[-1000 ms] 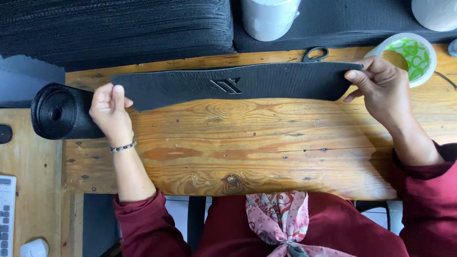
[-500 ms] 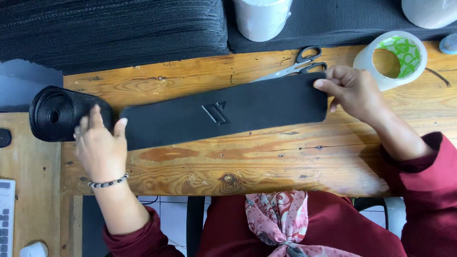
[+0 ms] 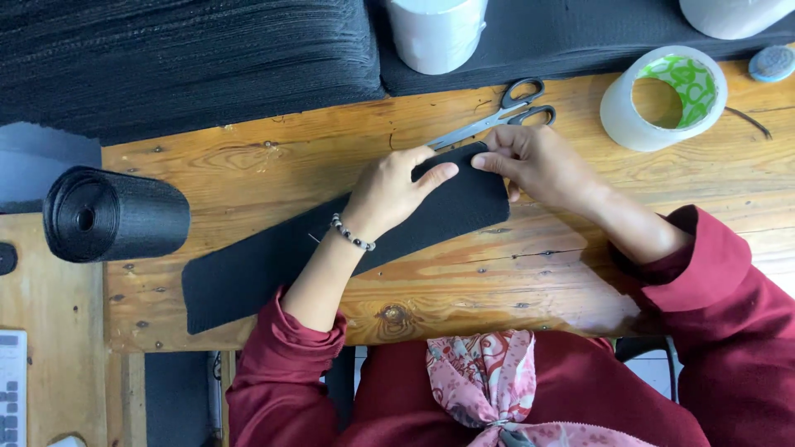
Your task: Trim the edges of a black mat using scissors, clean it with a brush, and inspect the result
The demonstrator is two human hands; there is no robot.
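Wooden table [image 3: 530,273]: both hands pinch strip's [image 3: 273,265] edge.

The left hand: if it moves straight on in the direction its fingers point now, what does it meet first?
The left hand points up and to the right across the black strip. First in line are the right hand fingertips, almost touching; beyond them lie the scissors.
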